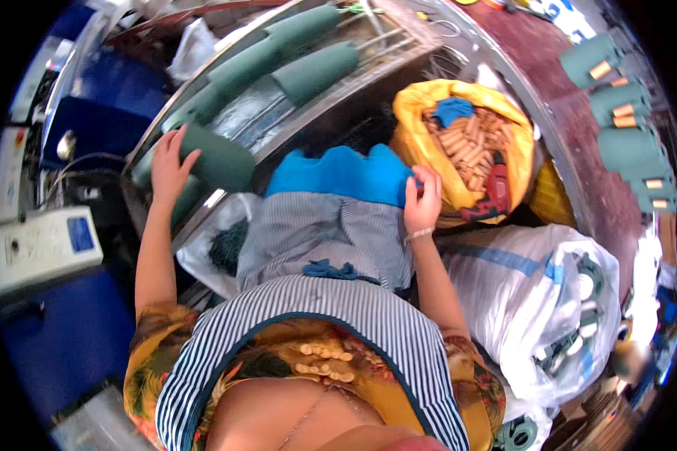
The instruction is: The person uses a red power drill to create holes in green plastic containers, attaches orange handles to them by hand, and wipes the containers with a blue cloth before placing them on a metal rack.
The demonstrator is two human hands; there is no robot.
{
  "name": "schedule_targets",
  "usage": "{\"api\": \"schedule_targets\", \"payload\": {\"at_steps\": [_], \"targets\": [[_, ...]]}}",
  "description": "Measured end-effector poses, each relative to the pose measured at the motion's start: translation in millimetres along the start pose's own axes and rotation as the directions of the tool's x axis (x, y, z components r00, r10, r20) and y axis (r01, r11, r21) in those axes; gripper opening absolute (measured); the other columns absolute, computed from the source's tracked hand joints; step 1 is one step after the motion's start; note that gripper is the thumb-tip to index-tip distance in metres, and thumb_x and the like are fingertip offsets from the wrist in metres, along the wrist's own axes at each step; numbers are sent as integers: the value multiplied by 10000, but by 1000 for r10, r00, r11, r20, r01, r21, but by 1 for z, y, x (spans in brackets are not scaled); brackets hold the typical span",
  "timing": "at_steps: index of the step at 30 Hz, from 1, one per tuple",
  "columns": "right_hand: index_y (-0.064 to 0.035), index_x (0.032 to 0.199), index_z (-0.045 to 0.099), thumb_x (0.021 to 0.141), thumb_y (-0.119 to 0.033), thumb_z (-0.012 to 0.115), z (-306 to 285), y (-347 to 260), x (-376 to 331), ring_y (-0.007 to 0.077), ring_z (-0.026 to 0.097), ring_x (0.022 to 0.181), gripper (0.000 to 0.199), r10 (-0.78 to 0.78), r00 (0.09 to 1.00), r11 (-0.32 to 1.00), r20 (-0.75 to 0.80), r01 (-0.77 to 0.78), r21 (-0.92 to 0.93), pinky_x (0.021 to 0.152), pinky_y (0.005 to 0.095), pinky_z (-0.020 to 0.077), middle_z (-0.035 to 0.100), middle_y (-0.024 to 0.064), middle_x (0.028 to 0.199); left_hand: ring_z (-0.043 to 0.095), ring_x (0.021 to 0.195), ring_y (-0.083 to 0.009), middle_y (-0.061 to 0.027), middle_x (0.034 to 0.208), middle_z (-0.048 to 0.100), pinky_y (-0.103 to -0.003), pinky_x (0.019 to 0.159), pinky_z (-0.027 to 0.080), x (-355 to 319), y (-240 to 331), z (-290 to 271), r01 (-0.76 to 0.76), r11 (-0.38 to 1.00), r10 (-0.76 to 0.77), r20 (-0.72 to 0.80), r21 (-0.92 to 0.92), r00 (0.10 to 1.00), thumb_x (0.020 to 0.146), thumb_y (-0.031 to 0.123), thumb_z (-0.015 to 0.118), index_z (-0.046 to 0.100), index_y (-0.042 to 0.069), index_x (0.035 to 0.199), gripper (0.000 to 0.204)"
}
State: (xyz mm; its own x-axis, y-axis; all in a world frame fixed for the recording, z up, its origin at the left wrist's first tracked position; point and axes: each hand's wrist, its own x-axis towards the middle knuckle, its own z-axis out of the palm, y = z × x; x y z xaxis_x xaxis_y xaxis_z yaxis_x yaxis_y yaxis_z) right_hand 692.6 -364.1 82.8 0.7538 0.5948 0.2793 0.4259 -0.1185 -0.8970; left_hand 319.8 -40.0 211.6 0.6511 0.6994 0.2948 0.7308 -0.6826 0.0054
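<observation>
Over at the left, my left hand (171, 161) grips the near end of a dark green cylinder (222, 158), thumb and fingers spread around its edge. This cylinder lies askew to the other green cylinders (256, 68) in the long trough. My right hand (423, 199) is beside the blue scalloped hem (346, 174) of my striped apron, its fingers loosely bent and slightly apart, with nothing visible in them. Just right of it stands a yellow bag (406, 124) full of small tan wooden pegs (459, 146), with a blue cloth and a dark red tool on top.
A white sack (496, 301) with green parts is at my right. More green pieces with tan pegs (628, 143) line the brown surface (579, 180) at the far right. A white control box (41, 248) and blue panels (68, 323) stand at the left.
</observation>
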Motion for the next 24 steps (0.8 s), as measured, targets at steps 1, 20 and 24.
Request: {"api": "schedule_targets", "payload": {"at_steps": [1,20,24], "targets": [[-18,1078,610,889,-112,624,-1,25,23,285,604,934,212,-9,996,1000,-86,8,-18,804,370,492,611,147,1072,464,1253,-354,-127,1377,487,-446,1050,373,-2,10,-2,-11,997,14,-40,75,999,840,280,714,505,138,1392,607],[-14,1113,622,883,-235,517,-2,235,266,378,652,929,335,597,576,788,-558,-552,274,839,484,522,681,195,1030,623,961,-343,-167,1000,645,-425,825,474,72,-9,18,362,923,-345,133,-131,929,842,421,710,532,16,1130,528],[-2,1243,541,885,-238,469,-41,175,245,350,616,1062,435,764,644,299,-50,-284,911,929,501,508,628,171,1190,606,1002,-356,-199,1014,639,-439,845,480,83,-18,30,287,958,-271,443,33,855,898,480,577,643,-28,1060,538]]}}
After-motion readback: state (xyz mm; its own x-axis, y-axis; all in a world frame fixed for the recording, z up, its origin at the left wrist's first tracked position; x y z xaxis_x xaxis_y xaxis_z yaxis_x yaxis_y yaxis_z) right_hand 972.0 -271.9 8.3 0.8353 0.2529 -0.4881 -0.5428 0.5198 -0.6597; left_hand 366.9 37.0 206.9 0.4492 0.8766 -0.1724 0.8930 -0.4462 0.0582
